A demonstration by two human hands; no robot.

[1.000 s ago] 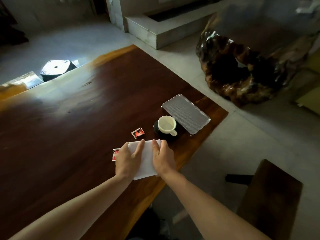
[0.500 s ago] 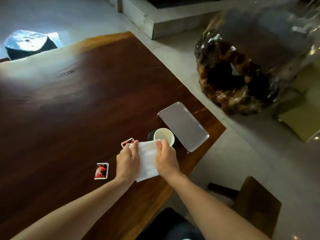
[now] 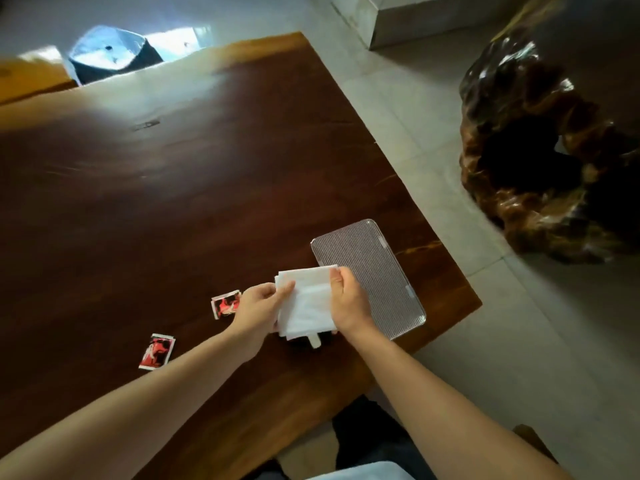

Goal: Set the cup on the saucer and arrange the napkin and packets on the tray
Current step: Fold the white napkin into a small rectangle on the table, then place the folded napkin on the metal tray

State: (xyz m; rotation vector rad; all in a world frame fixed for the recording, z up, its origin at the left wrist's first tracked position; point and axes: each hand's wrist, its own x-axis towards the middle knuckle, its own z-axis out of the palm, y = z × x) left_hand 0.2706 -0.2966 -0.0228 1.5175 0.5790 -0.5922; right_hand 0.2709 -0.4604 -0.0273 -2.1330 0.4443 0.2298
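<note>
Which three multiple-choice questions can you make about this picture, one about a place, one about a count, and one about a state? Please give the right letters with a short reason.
1. Where is the tray on the table?
A. near the table's right edge, beyond the right hand
B. at the far left corner
C. on the floor

2. How many red packets lie on the table?
A. none
B. two
C. four

3. What is the state of the napkin?
A. flat on the tray
B. crumpled on the floor
C. held up by both hands

Answers:
1 A: the tray sits by the right edge, just past the right hand.
2 B: one packet lies next to the left hand, another packet nearer the person.
3 C: each hand grips one side of the white napkin, which hides most of the cup.
</note>
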